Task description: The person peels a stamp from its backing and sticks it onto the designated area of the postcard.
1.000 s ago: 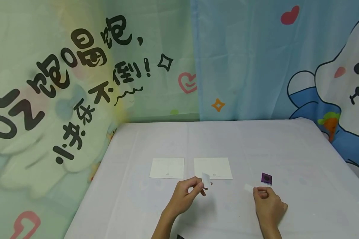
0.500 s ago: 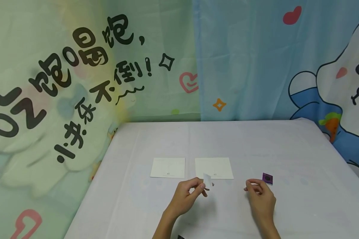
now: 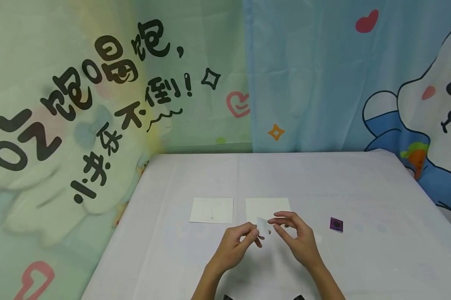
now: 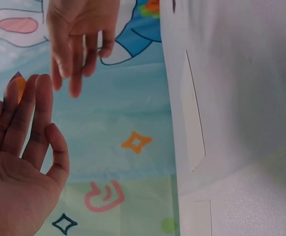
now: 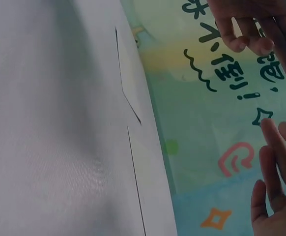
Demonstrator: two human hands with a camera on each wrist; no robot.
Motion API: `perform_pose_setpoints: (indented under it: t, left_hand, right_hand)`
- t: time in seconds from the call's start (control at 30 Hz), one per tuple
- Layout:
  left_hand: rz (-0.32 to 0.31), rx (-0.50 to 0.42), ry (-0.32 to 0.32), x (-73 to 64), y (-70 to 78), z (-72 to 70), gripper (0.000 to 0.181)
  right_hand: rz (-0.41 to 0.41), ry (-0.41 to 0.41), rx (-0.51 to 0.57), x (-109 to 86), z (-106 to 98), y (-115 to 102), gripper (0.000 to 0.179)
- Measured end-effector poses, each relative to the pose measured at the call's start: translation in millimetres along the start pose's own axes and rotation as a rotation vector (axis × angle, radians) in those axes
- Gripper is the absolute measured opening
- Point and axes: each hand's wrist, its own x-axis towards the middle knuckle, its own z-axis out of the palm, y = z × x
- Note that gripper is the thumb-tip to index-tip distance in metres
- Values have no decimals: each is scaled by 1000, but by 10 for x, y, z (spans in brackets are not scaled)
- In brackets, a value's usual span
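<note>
My left hand (image 3: 234, 246) pinches a small white-backed paper square (image 3: 262, 227) between thumb and fingers. In the left wrist view, that paper square (image 4: 20, 86) shows an orange and purple face behind the fingers. My right hand (image 3: 298, 237) is close to its right side, fingers extended and thumb apart; whether they touch the paper cannot be told. Two white cards lie flat behind the hands: the left card (image 3: 211, 210) is fully visible, the right card (image 3: 267, 206) partly covered by fingers. To the right lies a small purple square (image 3: 336, 225) with a dark round mark.
A faint whitish scrap (image 3: 318, 238) lies on the white-covered table (image 3: 379, 187), left of the purple square. Printed curtains (image 3: 304, 75) hang behind and left of the table. Two small dark objects show at the bottom edge of the head view.
My right hand has let go of a whitish scrap by the purple square and moved left to the paper square. My left hand has stayed nearly still, still pinching the paper square.
</note>
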Motion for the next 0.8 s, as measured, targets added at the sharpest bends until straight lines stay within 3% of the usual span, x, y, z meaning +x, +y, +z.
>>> perform_pose_setpoints:
  t: [0.2,0.3,0.43,0.6,0.67,0.8]
  left_hand:
    - [-36,-17,-29,18,304,-61,20]
    - [-34,-22,-38,22,343,-66,20]
    - [-34,-27,-44,17,323,-68,20]
    - [-47,-5,-45,-11,75,-28,21]
    - [-29,5,-39,-23,-34,-6,22]
    - [24,13,-31,-35,-63,-2,23]
  right_hand:
    - [-37,-28,75,21,59,-49,35]
    - [-57,-37,101,29,61,-65,36]
    - [-77,-46,103,31,59,-91,32]
    - [-71,-62,71,19,52,-116,28]
    - [-90,-59,73,17,57,-126,29]
    - [-117,-49,94,19,65,-131,28]
